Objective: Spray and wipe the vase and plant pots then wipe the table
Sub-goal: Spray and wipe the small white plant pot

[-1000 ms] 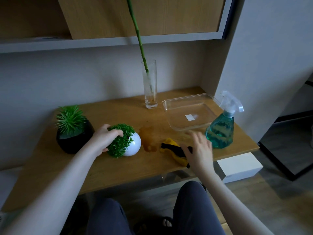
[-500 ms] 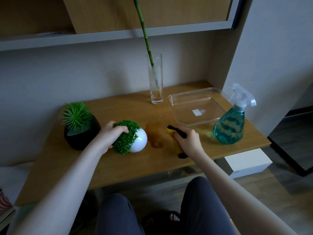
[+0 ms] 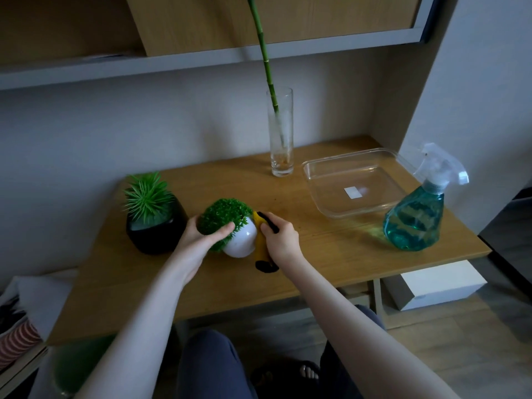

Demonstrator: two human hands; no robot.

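Black plant pot [image 3: 157,230], spiky green plant, upright at table [image 3: 331,254] left. Left hand [image 3: 198,237] curled round the foliage of the white round pot [image 3: 240,240], tilted. Right hand [image 3: 280,240] grips the yellow-and-black cloth [image 3: 260,249] against the pot's side. Glass vase [image 3: 280,133] with bamboo stalk at rear; clear tray [image 3: 354,187]; teal spray bottle [image 3: 414,217] far right.

Both bare arms reach forward from the bottom edge, and they come close to each other at the hands. The left hand [image 3: 201,237] is curled around the green top of the small white pot [image 3: 240,240], thumb in front, and holds it tilted. The right hand [image 3: 280,239] is closed around a yellow and black cloth [image 3: 260,249] and presses it against the side of this pot. Two knees in dark trousers show below.
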